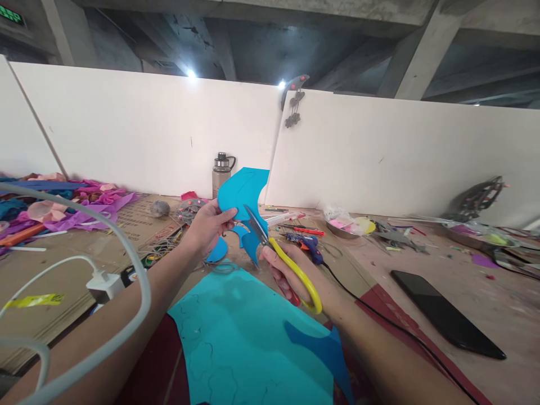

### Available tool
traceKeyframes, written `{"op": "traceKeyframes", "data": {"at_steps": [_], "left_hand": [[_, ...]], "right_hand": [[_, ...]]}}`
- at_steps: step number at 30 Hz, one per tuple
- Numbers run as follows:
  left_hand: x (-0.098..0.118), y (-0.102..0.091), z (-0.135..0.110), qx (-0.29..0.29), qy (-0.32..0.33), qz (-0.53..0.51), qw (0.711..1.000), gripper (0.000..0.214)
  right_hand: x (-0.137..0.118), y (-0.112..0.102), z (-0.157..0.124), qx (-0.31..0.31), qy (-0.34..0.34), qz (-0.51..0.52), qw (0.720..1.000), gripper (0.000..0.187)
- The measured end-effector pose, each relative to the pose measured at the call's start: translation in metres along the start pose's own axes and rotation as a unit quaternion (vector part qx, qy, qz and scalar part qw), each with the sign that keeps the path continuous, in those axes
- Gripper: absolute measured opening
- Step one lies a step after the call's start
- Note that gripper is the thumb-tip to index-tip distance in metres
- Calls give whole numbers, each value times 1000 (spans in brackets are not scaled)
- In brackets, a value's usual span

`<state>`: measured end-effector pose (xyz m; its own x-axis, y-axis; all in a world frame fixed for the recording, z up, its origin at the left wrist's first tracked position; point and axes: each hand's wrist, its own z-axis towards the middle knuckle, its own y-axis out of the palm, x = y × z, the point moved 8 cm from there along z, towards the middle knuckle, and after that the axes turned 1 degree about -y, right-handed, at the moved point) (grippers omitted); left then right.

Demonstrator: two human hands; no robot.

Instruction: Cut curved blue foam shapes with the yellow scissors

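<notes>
My left hand (211,222) pinches the lower left edge of a curved blue sheet (242,188), raised above the table with a drawn line near its top. In my right hand (287,264) is a pair of scissors (301,275) with one yellow and one red handle. Their blades point up and left at the sheet's lower edge; whether they are cutting into it I cannot tell. Below lies a large turquoise sheet (248,337) with wavy outlines drawn on it. A darker blue scrap (316,340) rests on its right side, and a small blue offcut (217,250) lies beyond it.
A glue gun (310,244) trails a black cord past a black phone (445,312) on the right. White cables (141,270) and a charger (104,288) sit in the left foreground. A bottle (221,175) stands by the white partition (139,124). Coloured scraps (84,208) pile up at left.
</notes>
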<state>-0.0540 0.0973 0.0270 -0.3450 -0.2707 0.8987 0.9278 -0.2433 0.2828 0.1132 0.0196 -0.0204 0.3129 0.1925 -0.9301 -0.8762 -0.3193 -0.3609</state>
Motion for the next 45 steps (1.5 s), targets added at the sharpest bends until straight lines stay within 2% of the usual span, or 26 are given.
{"op": "traceKeyframes", "data": {"at_steps": [8,23,27,30,32,35,37,42,45], "left_hand": [[2,-1,0,-12,-11,18,1000,36],[1,-3,2,-13,4,50,999,42],[4,-12,1,44,42,79,995,40],[14,-18,-3,99,92,153,979,36],[21,-15,-7,108,126,207,964,31],[29,-10,-7,91,149,245,954,24],[29,-11,-4,75,142,232,959,23],[23,-18,4,64,83,112,988,32],[15,-11,4,37,38,76,996,38]], "right_hand": [[-3,-1,-2,-18,1,-9,1000,50],[-7,3,-2,-9,0,-21,1000,52],[-2,2,0,4,-1,-39,999,49],[3,2,1,8,3,-30,1000,49],[5,2,2,12,2,-30,999,49],[6,0,3,19,4,-36,999,49],[5,-1,3,19,0,-37,999,49],[5,0,0,18,-3,-29,999,50],[8,1,-1,14,5,-17,1000,53]]}}
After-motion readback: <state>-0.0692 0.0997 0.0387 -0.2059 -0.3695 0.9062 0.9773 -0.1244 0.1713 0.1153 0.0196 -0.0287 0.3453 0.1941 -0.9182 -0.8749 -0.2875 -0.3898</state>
